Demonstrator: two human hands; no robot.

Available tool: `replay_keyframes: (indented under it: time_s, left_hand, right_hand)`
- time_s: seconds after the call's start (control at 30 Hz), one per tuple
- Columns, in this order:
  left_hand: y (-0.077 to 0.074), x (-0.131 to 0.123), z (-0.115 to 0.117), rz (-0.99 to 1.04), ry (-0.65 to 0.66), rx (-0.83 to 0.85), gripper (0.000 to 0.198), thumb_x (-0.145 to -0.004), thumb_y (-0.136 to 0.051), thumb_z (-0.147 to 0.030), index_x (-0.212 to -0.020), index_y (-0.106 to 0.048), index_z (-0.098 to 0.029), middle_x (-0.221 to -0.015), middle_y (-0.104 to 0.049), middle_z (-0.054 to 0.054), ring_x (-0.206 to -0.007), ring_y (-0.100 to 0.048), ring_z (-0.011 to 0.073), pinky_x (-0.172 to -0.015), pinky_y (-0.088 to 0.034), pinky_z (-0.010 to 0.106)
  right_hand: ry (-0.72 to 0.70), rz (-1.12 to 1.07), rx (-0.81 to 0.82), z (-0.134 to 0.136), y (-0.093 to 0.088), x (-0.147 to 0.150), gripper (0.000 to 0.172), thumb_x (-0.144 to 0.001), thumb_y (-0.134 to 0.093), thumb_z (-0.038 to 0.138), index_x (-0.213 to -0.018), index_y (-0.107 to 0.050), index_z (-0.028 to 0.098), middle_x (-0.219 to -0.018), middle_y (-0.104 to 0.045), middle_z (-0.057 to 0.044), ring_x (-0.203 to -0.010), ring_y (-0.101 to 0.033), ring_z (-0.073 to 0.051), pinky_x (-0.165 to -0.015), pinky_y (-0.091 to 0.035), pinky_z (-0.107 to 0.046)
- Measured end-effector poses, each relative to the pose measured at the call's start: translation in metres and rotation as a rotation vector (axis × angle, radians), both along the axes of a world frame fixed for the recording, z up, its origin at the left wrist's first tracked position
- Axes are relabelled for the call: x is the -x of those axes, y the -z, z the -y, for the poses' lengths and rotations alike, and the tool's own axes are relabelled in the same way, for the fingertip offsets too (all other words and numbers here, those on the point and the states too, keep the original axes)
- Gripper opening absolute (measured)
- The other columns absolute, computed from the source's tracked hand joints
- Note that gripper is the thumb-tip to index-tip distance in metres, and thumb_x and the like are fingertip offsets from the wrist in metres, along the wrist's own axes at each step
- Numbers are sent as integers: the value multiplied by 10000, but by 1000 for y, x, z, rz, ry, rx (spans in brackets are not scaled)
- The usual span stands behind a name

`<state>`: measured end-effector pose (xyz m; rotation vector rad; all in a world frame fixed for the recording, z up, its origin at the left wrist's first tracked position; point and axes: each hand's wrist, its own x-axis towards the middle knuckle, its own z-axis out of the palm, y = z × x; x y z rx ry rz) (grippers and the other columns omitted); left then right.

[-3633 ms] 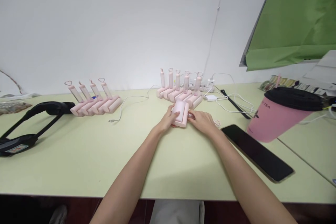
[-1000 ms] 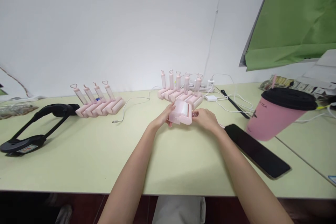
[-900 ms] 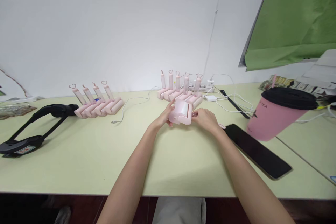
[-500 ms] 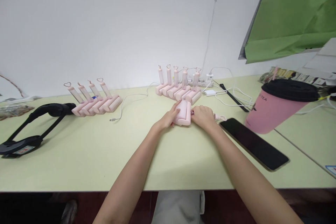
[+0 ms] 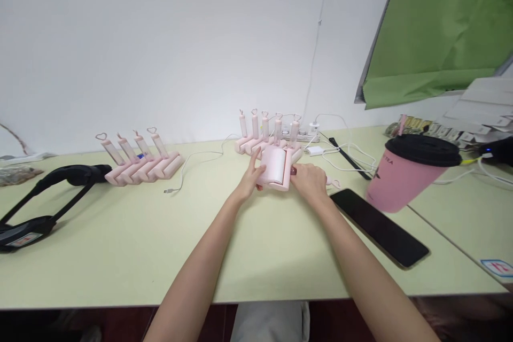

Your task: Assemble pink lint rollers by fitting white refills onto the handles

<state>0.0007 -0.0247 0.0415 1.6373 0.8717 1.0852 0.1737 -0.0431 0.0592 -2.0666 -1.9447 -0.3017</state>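
A pink lint roller (image 5: 274, 164) is held between my two hands over the middle of the table. Its pink cover stands partly open, and a pale, smooth cylinder shows inside. My left hand (image 5: 251, 175) grips the left end of the roller head, thumb up and fingers underneath. Round the handle is my right hand (image 5: 308, 180), closed, with the heart-shaped loop (image 5: 333, 182) sticking out past it. Just behind the held one, several matching rollers (image 5: 250, 141) lie in a row with clear handles upright. Another row of rollers (image 5: 144, 168) is on the left.
A black phone (image 5: 379, 227) lies right of my right forearm, near a pink cup with a black lid (image 5: 404, 181). White cables (image 5: 348, 157) and a power strip are along the wall. A white cable (image 5: 188, 168) and black headset (image 5: 48, 197) are left.
The roller has come up and tilted toward me, so more of its pale cylinder shows. My left thumb has lifted toward the cylinder's upper left edge. The view has shifted slightly.
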Motion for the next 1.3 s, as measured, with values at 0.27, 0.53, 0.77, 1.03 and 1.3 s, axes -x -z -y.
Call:
replay_keyframes:
  time_s: [0.27,0.53,0.77,1.03,1.3]
  left_hand:
    - [-1,5,-1,22,-62,11,660,-839,-351,-507,-1392,-34,-334,-1198,-464,114,-591,-520,100,-431,-424,220]
    - [4,-7,5,61,38,85,732,-835,-363,-495,-1391,77,-311,-1140,-504,125,-585,-542,122,-451,-456,262]
    - [3,0,-1,82,13,27,682,-819,-397,-460,-1391,-47,-339,-1362,-320,114,-676,-558,124,-422,-443,215]
    - [1,-4,8,32,153,147,793,-814,-418,-464,-1378,125,-335,-1223,-476,136,-545,-554,90,-431,-442,220]
    - [-10,2,5,103,86,56,758,-770,-472,-384,-1391,-36,-373,-1470,-125,50,-877,-580,201,-494,-477,238]
  right_hand:
    - [55,-49,-67,-3,1,-7,353,-837,-369,333,-871,-690,192,-827,-664,-121,-786,-612,-227,-659,-377,-280]
    - [-7,-7,-77,-4,5,-9,350,-831,-360,318,-831,-688,199,-815,-669,-112,-751,-610,-227,-616,-355,-278]
    - [-100,37,-51,-1,2,-10,343,-835,-366,336,-828,-680,200,-789,-671,-96,-737,-607,-205,-605,-345,-259]
    - [-136,114,-43,2,1,-11,317,-832,-383,339,-881,-664,200,-802,-665,-98,-735,-614,-218,-608,-361,-268]
    - [-163,103,-58,7,-6,-7,323,-846,-374,314,-860,-653,151,-804,-658,-124,-770,-619,-222,-632,-373,-263]
